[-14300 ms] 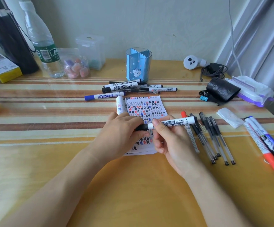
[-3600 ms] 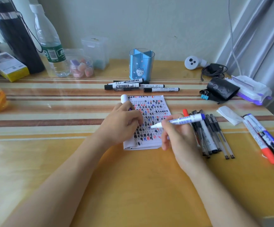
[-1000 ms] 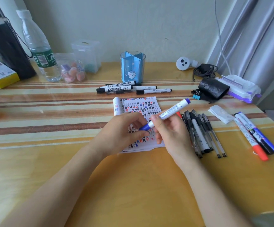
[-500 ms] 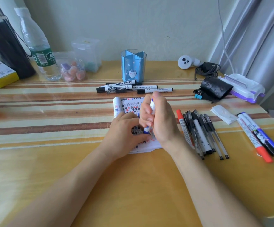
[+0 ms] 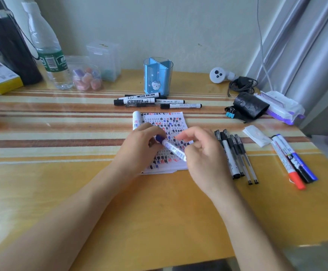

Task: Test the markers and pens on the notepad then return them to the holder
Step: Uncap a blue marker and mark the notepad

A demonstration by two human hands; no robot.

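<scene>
- Centrally, a blue marker (image 5: 173, 150) is gripped by both hands: left (image 5: 139, 147), right (image 5: 204, 159), over the notepad (image 5: 165, 124).
- No pens are seen in the holder (image 5: 158, 76).
- Pastel pieces are held in a jar (image 5: 86, 79).

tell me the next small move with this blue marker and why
Probably carry the blue marker, capped and held in both hands, to the blue holder. The notepad already shows blue marks, and the holder looks empty.

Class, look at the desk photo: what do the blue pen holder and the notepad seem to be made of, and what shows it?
Pen holder: probably translucent blue plastic, glossy; its inner dividers show through the wall. Notepad: matte white paper; ink marks cover it and stacked page edges show at the bottom.
</scene>
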